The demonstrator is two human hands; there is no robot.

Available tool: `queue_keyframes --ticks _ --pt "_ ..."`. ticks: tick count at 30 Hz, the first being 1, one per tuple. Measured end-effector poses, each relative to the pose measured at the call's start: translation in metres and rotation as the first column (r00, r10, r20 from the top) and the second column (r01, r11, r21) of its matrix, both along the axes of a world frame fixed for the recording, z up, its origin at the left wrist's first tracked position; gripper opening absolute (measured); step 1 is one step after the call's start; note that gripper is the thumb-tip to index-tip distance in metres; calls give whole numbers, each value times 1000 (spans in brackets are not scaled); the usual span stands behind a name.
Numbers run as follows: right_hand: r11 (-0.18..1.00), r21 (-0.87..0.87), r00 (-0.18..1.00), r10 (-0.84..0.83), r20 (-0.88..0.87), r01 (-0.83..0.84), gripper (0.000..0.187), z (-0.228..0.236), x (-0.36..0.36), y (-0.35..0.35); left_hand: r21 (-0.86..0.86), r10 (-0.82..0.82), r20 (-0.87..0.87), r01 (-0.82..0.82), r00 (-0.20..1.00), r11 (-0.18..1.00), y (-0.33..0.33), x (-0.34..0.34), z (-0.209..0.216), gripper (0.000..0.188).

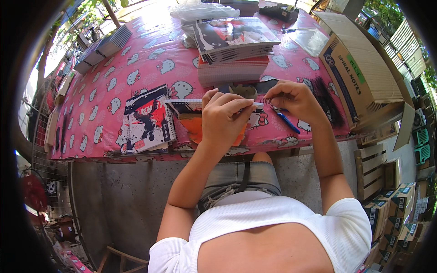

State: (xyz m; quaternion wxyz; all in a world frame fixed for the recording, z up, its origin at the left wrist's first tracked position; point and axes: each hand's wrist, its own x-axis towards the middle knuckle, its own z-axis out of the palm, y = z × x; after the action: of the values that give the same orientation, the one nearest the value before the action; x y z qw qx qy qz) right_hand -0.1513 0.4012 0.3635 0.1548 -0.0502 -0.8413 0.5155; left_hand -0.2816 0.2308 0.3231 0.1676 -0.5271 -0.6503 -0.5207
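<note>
My left hand (pixel 224 116) pinches the top edge of an unbound notebook (pixel 190 125) with an orange sheet showing, tilted up at the table's near edge. At the right end of that edge, my right hand (pixel 293 98) is closed, its fingertips on a thin dark spiral coil (pixel 267 101). How far the coil runs through the holes is too small to tell. A blue pen (pixel 287 123) lies under my right hand. Left of the held notebook lie spiral notebooks (pixel 148 119) with a black, white and red cover. Several loose black coils (pixel 325 100) lie to the right.
A tall stack of notebooks (pixel 236 38) rests on orange-edged paper blocks (pixel 232 70) beyond my hands. An open cardboard box (pixel 364 68) stands at the right. More notebooks (pixel 104 49) line the far left of the pink tablecloth (pixel 95 113). Plastic bags (pixel 205 11) lie at the back.
</note>
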Motion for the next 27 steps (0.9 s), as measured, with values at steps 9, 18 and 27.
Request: queue_keyframes --ticks 9,18,27 --pt "967 -253 963 49 267 21 9 2 1 -11 -1 19 5 -19 1000 1000 -1 1 2 19" --pt "840 477 941 -111 -320 261 22 -9 0 -29 -118 147 -84 -157 986 981 -9 0 5 21" --pt "840 501 970 -107 -220 206 22 -9 -1 -37 -151 123 -54 -130 991 980 -13 3 5 18"
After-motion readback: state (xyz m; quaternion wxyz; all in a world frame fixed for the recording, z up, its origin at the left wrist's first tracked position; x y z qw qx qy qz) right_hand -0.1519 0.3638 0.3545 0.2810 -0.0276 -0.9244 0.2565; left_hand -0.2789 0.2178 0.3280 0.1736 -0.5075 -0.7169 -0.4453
